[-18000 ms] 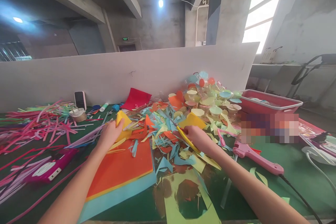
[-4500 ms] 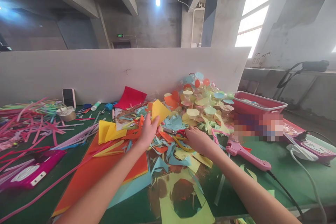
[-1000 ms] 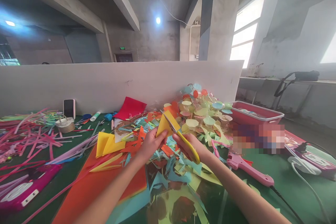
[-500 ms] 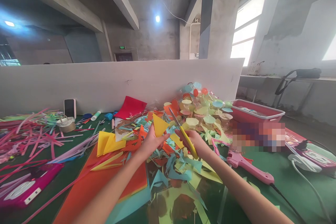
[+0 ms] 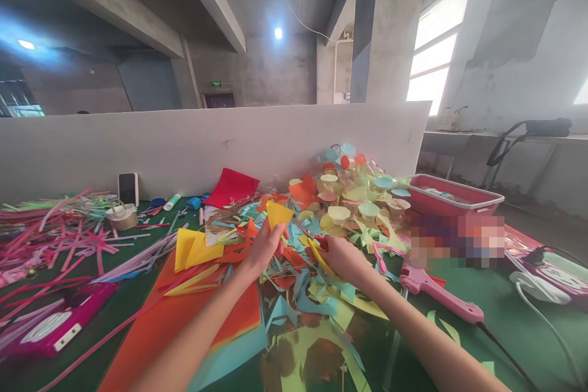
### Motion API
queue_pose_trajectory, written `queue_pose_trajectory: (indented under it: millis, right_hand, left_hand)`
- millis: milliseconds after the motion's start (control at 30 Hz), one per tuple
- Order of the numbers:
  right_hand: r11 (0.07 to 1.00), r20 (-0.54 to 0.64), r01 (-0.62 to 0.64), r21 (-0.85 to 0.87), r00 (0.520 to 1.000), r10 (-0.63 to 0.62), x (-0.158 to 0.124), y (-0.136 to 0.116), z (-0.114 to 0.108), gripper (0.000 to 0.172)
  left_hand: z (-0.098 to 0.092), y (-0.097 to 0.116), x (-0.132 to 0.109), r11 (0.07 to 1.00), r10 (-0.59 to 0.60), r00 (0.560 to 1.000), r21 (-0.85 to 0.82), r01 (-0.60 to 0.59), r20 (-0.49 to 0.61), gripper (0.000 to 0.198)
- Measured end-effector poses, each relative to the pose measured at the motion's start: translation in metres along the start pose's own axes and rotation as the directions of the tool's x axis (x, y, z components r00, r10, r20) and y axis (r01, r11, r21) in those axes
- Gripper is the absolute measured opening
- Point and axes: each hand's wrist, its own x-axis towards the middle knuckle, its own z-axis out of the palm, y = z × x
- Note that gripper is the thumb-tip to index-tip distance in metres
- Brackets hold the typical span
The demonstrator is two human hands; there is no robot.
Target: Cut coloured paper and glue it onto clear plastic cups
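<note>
My left hand pinches a small yellow paper piece and holds it up over the heap of coloured paper scraps. My right hand is closed on yellow-handled scissors, lowered onto the scraps just right of the left hand; the blades point left towards the yellow piece. Under my left forearm lies a stack of orange and light-blue sheets. A folded yellow sheet rests left of the hands.
A pink glue gun with a black cord lies at the right. Behind it stand a red tray and a pile of clear cups with coloured discs. Pink strips, a phone, tape roll and a pink power strip are at the left. A white board backs the table.
My right hand has dropped the scissors from raised beside the yellow piece down onto the scraps. The left hand still grips the yellow piece, now slightly lower.
</note>
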Motion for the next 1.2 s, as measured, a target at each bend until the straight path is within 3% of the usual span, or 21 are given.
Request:
queue_pose_trajectory:
  millis: [200,400,767,900,1067,1200]
  right_hand:
    - [0.998,-0.005,0.049,-0.049,0.999,-0.050,0.001,0.003,0.005,0.026]
    - [0.994,-0.007,0.086,-0.074,0.996,-0.087,-0.001,0.003,0.004,0.025]
    - [0.989,0.019,0.119,-0.084,0.993,-0.118,-0.001,0.005,0.007,0.021]
    - [0.989,-0.011,0.123,-0.076,0.992,-0.124,0.000,0.004,0.008,0.019]
    - [0.987,-0.064,0.145,-0.063,0.987,-0.149,-0.001,0.003,0.006,0.021]
    - [0.981,-0.233,0.194,-0.019,0.953,-0.193,0.001,0.003,0.002,0.030]
  left_hand:
    - [0.001,-0.008,0.004,0.994,-0.023,0.999,0.106,0.028,-0.049,0.031]
    - [-0.003,-0.017,0.011,0.969,0.012,0.971,0.242,0.047,-0.238,0.036]
    - [-0.037,-0.019,0.022,0.916,0.176,0.923,0.401,-0.027,-0.341,0.039]
    - [-0.038,-0.024,0.024,0.913,0.207,0.928,0.401,-0.070,-0.309,0.030]
    - [-0.026,-0.021,0.020,0.950,0.130,0.975,0.305,-0.070,-0.180,0.026]
    - [-0.017,-0.017,0.017,0.987,0.055,0.995,0.152,-0.043,-0.079,0.031]
